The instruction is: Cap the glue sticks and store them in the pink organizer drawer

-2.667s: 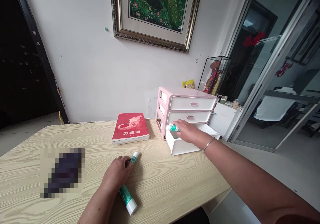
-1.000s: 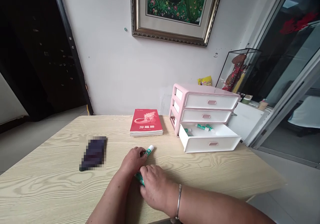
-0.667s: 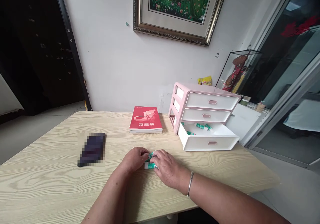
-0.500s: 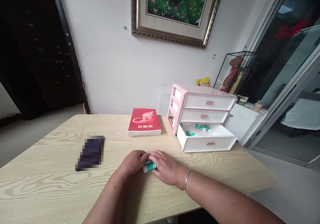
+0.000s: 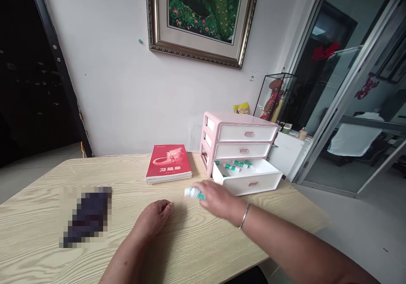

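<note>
Several glue sticks (image 5: 239, 164), open drawer (image 5: 249, 184), red book (image 5: 168, 162)

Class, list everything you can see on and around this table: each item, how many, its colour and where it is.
table: one, pale wood, in the foreground
book: one, red, far side of table
drawer unit: one, pink and white, on table right of book, bottom drawer open
glue sticks: several, green and white, in open drawer
blurred object: one, dark, left on table
framed picture: one, green peacock, gold frame, on wall
glass case: one, behind drawer unit
right hand: one, holding a green-and-white glue stick, bangle on wrist
left hand: one, open, over table
</note>
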{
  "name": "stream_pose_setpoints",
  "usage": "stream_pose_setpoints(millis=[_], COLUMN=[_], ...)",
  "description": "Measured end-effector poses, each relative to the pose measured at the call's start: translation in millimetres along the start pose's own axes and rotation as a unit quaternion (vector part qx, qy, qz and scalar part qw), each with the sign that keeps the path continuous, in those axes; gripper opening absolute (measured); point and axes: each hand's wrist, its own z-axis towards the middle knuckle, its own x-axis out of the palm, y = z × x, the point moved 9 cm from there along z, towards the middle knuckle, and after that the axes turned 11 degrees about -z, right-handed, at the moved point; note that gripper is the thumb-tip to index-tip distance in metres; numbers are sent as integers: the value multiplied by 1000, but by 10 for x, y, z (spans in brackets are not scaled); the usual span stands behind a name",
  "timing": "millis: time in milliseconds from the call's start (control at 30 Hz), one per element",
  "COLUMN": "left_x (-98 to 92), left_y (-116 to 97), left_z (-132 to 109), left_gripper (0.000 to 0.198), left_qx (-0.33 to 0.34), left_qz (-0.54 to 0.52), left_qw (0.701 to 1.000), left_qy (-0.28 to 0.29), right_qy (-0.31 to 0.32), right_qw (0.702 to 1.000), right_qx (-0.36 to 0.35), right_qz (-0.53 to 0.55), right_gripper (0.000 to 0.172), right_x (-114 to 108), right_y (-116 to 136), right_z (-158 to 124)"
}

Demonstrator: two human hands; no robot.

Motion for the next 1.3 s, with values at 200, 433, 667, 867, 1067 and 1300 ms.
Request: stream_pose_setpoints(millis=[200,433,667,867,1067,1300], left_x=[-11,-3,-31,-36,-38,-12], left_y=[-22,30,20,-24,-34,-21], left_z=[-20,-7,-6,-14,-12,2], left_gripper=[41,43,40,38,32,30], left_qx=[-15,-19,-18,-15,-15,-11], left_qz=[4,-8,-8,17,20,20], left_qw=[1000,1000,999,1000,1000,1000], left_qy=[-3,-10,-26,-19,-19,-16], right_qy=[91,220,285,251,101,-281], right_qw=[969,931,905,910,932,863], right_qx=[228,289,314,329,345,414], right_qz=[-40,-40,-19,26,41,71], right_gripper=[34,24,25,19,26,53], right_x=[-521,-323,-27,52,-169,-331], right_y=[-1269,-1731,-1710,-1726,-1750,-1685], right_z=[-16,-80,3,0,-164,-1275])
